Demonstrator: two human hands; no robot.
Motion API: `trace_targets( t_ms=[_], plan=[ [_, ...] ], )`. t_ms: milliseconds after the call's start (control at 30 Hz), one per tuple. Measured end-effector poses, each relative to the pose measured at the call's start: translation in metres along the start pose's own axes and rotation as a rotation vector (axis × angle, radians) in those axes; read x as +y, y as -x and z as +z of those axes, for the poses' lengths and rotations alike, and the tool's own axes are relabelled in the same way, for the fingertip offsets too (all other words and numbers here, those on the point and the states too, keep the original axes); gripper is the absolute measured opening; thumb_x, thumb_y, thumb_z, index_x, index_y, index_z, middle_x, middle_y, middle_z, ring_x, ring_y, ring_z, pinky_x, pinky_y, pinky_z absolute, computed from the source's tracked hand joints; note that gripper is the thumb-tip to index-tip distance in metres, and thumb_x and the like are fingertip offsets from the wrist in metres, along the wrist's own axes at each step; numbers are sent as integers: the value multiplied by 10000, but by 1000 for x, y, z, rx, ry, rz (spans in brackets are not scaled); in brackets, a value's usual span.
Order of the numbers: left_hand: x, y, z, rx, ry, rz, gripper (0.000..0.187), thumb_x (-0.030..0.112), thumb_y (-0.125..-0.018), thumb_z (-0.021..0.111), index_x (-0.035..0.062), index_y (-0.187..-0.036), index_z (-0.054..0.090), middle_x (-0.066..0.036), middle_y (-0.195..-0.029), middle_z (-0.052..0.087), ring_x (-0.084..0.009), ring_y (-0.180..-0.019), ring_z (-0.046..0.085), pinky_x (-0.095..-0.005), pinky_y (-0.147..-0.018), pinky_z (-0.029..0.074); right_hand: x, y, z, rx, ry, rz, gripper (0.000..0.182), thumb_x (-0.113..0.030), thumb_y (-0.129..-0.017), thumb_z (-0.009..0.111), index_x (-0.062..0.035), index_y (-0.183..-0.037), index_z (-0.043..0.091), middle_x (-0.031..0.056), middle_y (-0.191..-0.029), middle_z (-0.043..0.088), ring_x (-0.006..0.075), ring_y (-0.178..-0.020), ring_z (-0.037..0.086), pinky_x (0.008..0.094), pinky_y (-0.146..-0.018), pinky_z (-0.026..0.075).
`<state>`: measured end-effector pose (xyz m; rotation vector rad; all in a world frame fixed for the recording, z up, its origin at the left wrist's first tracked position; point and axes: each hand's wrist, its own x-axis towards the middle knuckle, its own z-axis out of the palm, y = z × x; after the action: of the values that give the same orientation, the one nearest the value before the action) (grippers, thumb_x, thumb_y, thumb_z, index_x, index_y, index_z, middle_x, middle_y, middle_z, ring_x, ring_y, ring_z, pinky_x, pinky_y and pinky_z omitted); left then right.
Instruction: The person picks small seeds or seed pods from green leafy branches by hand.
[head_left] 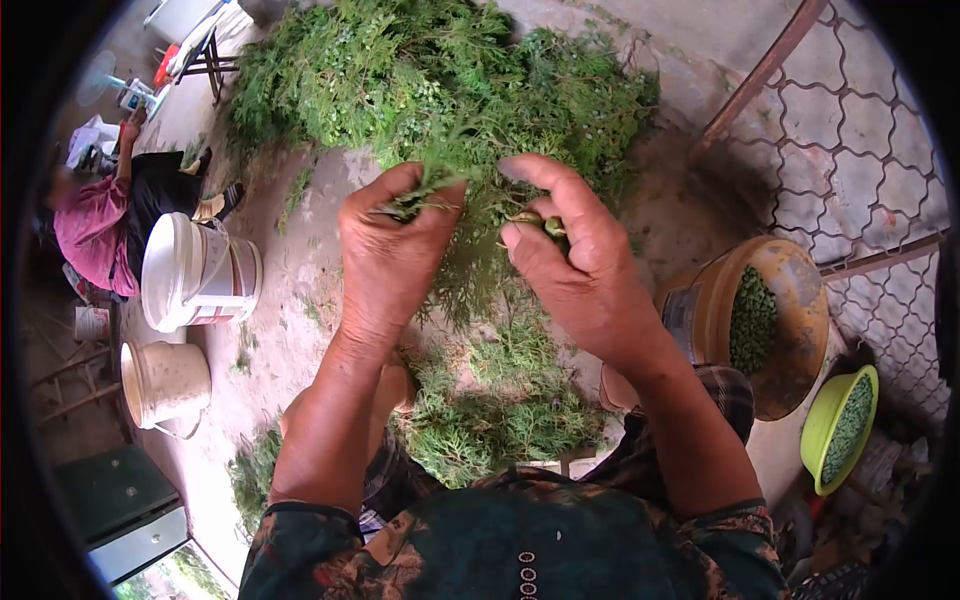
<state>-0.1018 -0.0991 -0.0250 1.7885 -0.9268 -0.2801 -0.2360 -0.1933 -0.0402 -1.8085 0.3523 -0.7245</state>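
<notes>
Presently, left hand [388,240]: closed on a green sprig [432,187], in front of the branch pile [400,80].
Right hand [582,245]: loosely curled around small green-brown pieces [554,229].
White bucket [175,265]: printed label [222,272]; I cannot read it.
Floor [290,345]: I see a strip of room between white bucket and left forearm [325,430].
Yellow bucket [800,290]: near the right forearm [700,435], wire mesh [845,110] beyond.

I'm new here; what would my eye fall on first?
Probably the centre, where the left hand pinches a green sprig and the right hand holds small green pieces. Beyond them spreads a big heap of leafy branches. On the right, a bucket and a yellow-green bowl hold many green bits.
</notes>
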Motion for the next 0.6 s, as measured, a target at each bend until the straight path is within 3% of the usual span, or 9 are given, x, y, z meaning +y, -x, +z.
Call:
trace_targets(
  t_ms=[100, 233, 367, 567, 600],
  plan=[
    [8, -1, -5, -139, 381, -370, 229, 225, -799, 716, 9, -862, 670, -20, -759, 659, -48, -690, 562, -209, -594, 458, 1, -1, -2, 39, 38, -30, 413, -40, -838, 590, -48, -1229, 457, 90, -1088, 569, 158, -909, 536, 284, -792, 442],
    [9, 7, 4, -287, 419, -316, 231, 200, -797, 713, 6, -915, 674, -33, -790, 672, -74, -731, 599, -212, -661, 475, 0, 1, -5, 12, 66, 65, 415, -79, -838, 611, -51, -1225, 461, 92, -1141, 541, 157, -908, 521, 298, -831, 437],
    [3, 9, 5, -245, 571, -339, 189, 135, -801, 696, 9, -940, 674, -22, -795, 667, -69, -721, 587, -219, -645, 471, 1, 0, -5, 34, -1, 67, 426, -79, -831, 621, -55, -1225, 460, 89, -1114, 557, 164, -909, 524, 295, -810, 442],
    [6, 7, 10, -285, 514, -343, 122, 51, -792, 660, -7, -898, 670, -12, -763, 656, -45, -690, 562, -202, -620, 457, 10, 4, -6, 10, 163, -88, 433, -36, -824, 604, -40, -1226, 442, 109, -1016, 591, 172, -830, 557, 306, -752, 467],
    [2, 7, 10, -315, 458, -297, 121, 44, -787, 651, -10, -894, 668, -8, -747, 651, -41, -669, 557, -197, -602, 454, 15, 5, -5, 3, 248, -172, 419, -15, -810, 589, -17, -1206, 450, 160, -1013, 594, 277, -860, 573, 332, -742, 480]
  ],
)
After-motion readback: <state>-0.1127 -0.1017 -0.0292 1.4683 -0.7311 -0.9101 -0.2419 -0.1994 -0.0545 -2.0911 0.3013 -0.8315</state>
